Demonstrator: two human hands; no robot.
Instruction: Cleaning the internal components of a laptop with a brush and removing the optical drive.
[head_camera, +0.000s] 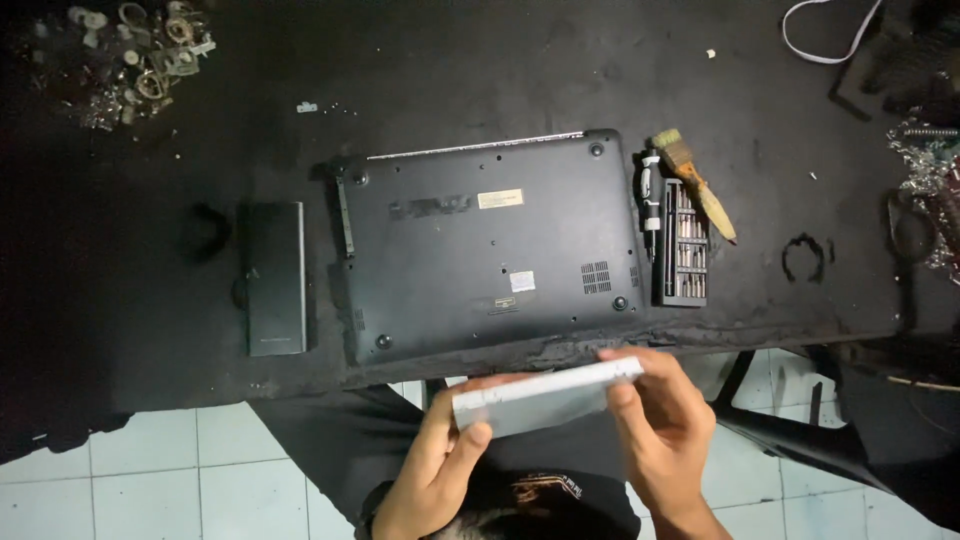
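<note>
While the head camera is looking straight down, both hands are holding a flat silver drive low in the frame, centre, just below the near edge of the black table. Left hand is pinching the drive's left end, thumb lying on top, fingers curled beneath. Right hand is clasping the right end, thumb in front and fingers wrapping the far edge. Drive is tilting slightly, right end higher, and it is probably a slim optical unit, though blur is softening its detail.

Above the hands, a black laptop is lying bottom-up at frame centre. Just right of it, a bit set case is sitting open, with a screwdriver along its left side and a wooden-handled brush angling across its upper right. Left of the laptop, a dark rectangular battery pack is lying apart. Upper left corner is showing a heap of small metal parts. White floor tiles are showing lower left.
</note>
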